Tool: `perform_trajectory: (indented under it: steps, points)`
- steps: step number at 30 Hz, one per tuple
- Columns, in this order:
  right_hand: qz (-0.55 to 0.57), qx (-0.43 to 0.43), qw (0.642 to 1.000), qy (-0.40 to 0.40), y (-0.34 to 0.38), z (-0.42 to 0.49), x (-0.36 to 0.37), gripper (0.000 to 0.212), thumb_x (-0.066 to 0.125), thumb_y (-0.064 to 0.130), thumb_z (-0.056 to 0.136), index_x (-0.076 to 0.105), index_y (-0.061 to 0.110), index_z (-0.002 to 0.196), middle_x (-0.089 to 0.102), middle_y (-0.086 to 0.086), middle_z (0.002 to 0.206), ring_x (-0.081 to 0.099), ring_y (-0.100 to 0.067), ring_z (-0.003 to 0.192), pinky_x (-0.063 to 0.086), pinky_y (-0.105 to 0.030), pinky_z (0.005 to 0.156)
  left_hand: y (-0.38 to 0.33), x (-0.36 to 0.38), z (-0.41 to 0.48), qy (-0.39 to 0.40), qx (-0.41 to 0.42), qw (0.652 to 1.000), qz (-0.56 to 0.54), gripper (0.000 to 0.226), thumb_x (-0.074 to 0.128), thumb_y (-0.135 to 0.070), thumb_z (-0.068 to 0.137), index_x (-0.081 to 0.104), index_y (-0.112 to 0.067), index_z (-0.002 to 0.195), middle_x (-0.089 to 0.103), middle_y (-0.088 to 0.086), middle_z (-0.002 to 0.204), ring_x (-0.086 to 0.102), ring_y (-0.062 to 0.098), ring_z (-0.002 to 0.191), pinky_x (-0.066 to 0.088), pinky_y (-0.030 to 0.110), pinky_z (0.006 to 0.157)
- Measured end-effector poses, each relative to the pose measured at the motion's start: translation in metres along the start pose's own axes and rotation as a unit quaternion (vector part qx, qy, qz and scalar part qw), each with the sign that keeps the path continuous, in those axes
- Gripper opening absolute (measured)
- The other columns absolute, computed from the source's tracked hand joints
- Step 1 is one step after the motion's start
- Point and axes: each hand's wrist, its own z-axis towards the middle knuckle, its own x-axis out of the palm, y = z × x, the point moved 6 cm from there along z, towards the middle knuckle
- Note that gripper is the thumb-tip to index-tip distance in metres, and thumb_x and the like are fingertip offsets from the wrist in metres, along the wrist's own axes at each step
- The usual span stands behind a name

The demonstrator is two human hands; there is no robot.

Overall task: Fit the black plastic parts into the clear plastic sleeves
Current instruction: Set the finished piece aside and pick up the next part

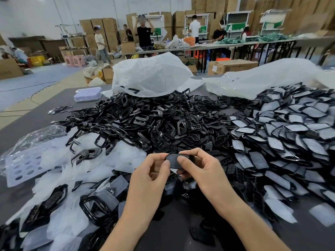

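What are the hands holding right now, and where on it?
One black plastic part, shared between both hands: the left hand pinches its left end, and the right hand pinches its right end, thumb on the front.

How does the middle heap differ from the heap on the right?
The middle heap is bare black: open frames and grilles, tangled. The right heap is flat pieces with pale faces, overlapping like scales. Both are black plastic on the dark table.
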Motion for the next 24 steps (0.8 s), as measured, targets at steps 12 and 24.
perform_trajectory:
  steps: [12, 24]
  points:
    - [0.134, 0.035, 0.990, 0.038, -0.009, 0.004, 0.010, 0.021, 0.061, 0.012, 0.098, 0.078, 0.025, 0.099, 0.077, -0.015, 0.100, 0.075, -0.022, 0.084, 0.058, -0.022, 0.071, -0.005, -0.001, -0.003, -0.044, 0.004, 0.998, -0.035, 0.013, 0.064, -0.015, 0.095, 0.064, -0.026, 0.088, 0.069, -0.016, 0.071, 0.061, -0.004, 0.062, 0.044, 0.007, 0.060]
    - [0.155, 0.077, 0.983, 0.054, -0.009, 0.001, 0.012, 0.015, 0.071, 0.016, 0.091, 0.078, 0.028, 0.083, 0.076, -0.008, 0.085, 0.073, -0.017, 0.072, 0.057, -0.023, 0.063, -0.005, 0.005, -0.005, 0.023, 0.012, 1.000, -0.008, 0.024, 0.065, -0.016, 0.095, 0.065, -0.039, 0.088, 0.069, -0.006, 0.072, 0.067, 0.008, 0.069, 0.055, 0.024, 0.066]
